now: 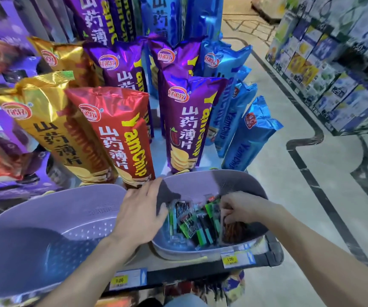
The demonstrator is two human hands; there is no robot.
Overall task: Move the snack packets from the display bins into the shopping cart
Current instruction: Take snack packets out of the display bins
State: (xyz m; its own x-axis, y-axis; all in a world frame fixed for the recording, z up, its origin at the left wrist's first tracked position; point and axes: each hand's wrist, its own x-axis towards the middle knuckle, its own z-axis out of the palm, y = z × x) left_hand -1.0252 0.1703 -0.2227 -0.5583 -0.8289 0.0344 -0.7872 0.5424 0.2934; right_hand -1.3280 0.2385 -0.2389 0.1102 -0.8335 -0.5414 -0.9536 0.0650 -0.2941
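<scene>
Two lilac plastic display bins stand on a shelf in front of me. The right bin (200,180) holds several small snack packets (192,224), black and green, and a brownish one. My right hand (238,209) is inside this bin, fingers closed on the brownish packet (234,233) at its right side. My left hand (141,211) lies spread over the bin's left rim, fingers apart, holding nothing. The left bin (46,235) looks bare inside. No shopping cart is in view.
Tall YamChip bags stand behind the bins: gold (46,129), red (116,138), purple (185,125) and blue (245,138). Price tags (234,259) line the shelf edge. Grey floor (311,196) runs to the right, with a stocked shelf (333,63) beyond.
</scene>
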